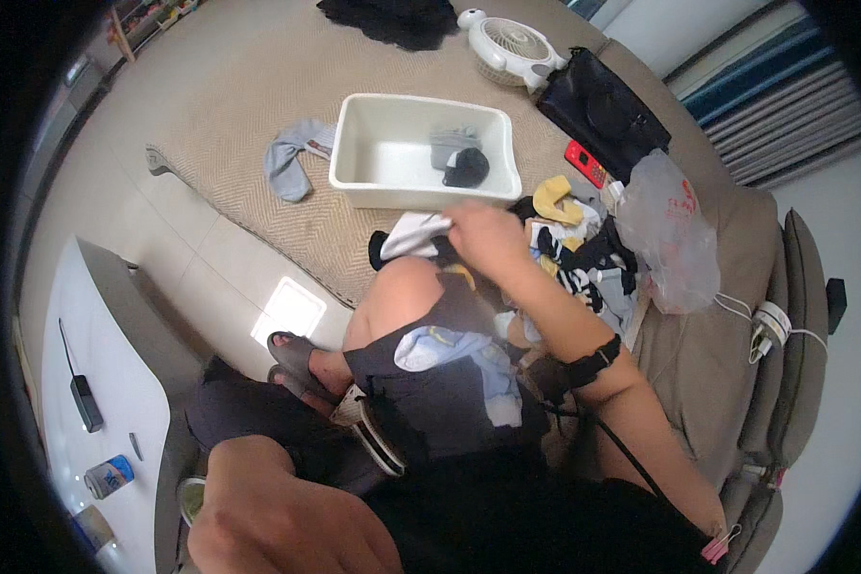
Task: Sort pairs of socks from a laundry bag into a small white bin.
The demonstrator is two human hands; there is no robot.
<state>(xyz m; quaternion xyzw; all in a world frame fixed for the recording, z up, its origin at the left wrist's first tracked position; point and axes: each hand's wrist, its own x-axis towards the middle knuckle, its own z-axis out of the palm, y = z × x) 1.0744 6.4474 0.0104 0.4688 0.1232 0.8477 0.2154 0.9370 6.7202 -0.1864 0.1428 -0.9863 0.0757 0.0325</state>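
Observation:
My right hand (484, 237) pinches the end of a white sock (412, 233) just above my bare knee. A black sock (378, 250) lies against it. At the lower left, my left hand or forearm (280, 516) is blurred and close to the camera; its fingers cannot be made out. A pale blue and white sock (466, 348) lies across my dark shorts. Beyond my right hand, a white plastic tub (341, 183) holds a folded grey sock (455, 143) and a rolled black sock (468, 168). A pile of mixed socks (581, 244) lies right of my hand.
A grey sock (287, 161) lies left of the tub on the sofa cover (229, 129). Around the right are a white fan (513, 46), a black bag (603, 107), a red remote control (585, 163) and a clear plastic bag (667, 237). A white table (107, 373) bears a can (109, 476).

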